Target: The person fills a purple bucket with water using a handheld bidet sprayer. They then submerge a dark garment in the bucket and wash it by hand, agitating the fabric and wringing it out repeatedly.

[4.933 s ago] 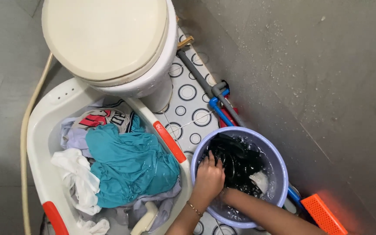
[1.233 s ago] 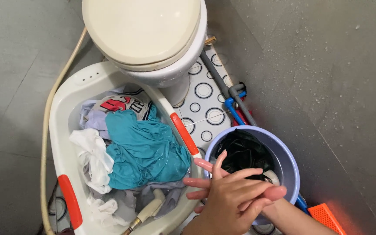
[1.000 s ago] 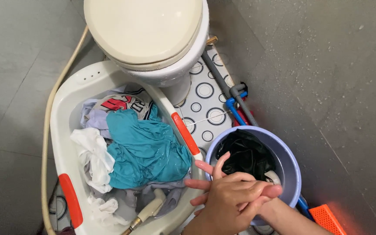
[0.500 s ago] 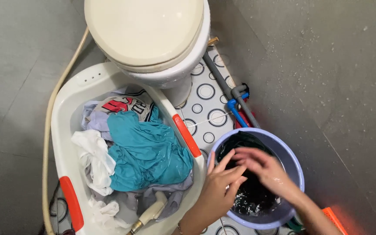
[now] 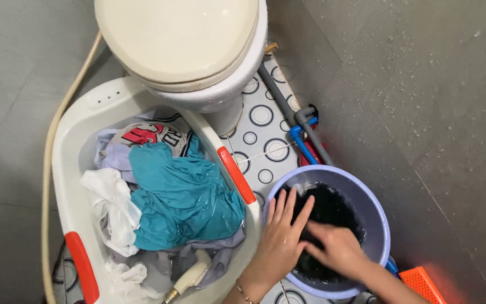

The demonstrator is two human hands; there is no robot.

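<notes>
A round lilac bucket (image 5: 381, 228) stands on the patterned floor and holds a wet black garment (image 5: 333, 209). My left hand (image 5: 281, 239) lies flat over the bucket's left rim, fingers spread and tips touching the black cloth. Inside the bucket, my right hand (image 5: 337, 249) presses down on the dark fabric with bent fingers. To the left stands a white oval tub (image 5: 77, 169) with red handles, holding a teal garment (image 5: 184, 200), white cloths (image 5: 113, 208) and a printed shirt (image 5: 147, 134).
A cream toilet (image 5: 181, 45) stands just behind the tub. A beige hose (image 5: 52, 169) curves along the tub's left side, its spray head (image 5: 189, 276) lying among the clothes. Grey and blue pipes (image 5: 302, 129) run along the grey wall. An orange slotted item (image 5: 423, 284) sits bottom right.
My hands, clasped together above the bucket a second ago, have separated and gone down into it. Both now touch the black cloth. The view has shifted slightly.
</notes>
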